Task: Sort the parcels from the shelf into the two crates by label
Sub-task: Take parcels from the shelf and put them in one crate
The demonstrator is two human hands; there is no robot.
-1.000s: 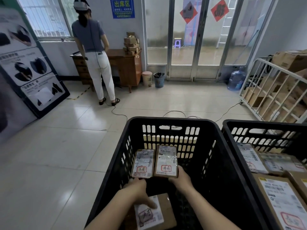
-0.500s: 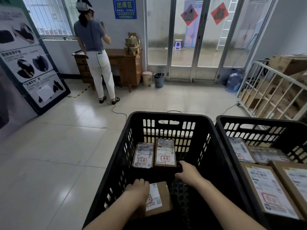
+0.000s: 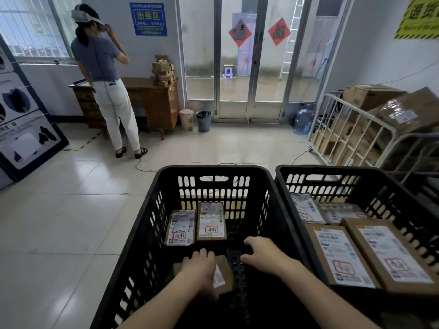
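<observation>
**Setting a parcel down in the left crate.** The near parcel (image 3: pixel 225 267) lies flat on the floor of the left crate (image 3: pixel 213 170), at the end nearest the viewer. Its white label faces up and is largely covered.

The parcel is covered from above by the left hand (image 3: pixel 200 269), palm down, with the fingers (image 3: pixel 202 254) bent over its far edge. The thumb is hidden, so the firmness of the hold cannot be told. The right hand (image 3: pixel 261 252) is seen just beside the parcel, on its right and over the crate floor. Its fingers are loosely spread and slightly bent, and nothing is held in them. Whether the floor is touched cannot be told.

Two labelled parcels (image 3: pixel 212 222) stand side by side against the far wall, apart from the near parcel, each stamped in red.

For the step to be done well, the parcel is best set flat and square to that pair. The label should face up so that its stamp can be checked against theirs, and the parcel should be released only once fully seated. The free hand may be used to steady it.

The right crate (image 3: pixel 332 170) is set close alongside and holds larger cartons (image 3: pixel 342 255), whose red stamps appear to differ. A wire rack (image 3: pixel 351 129) of cartons stands beyond, at the right.
</observation>
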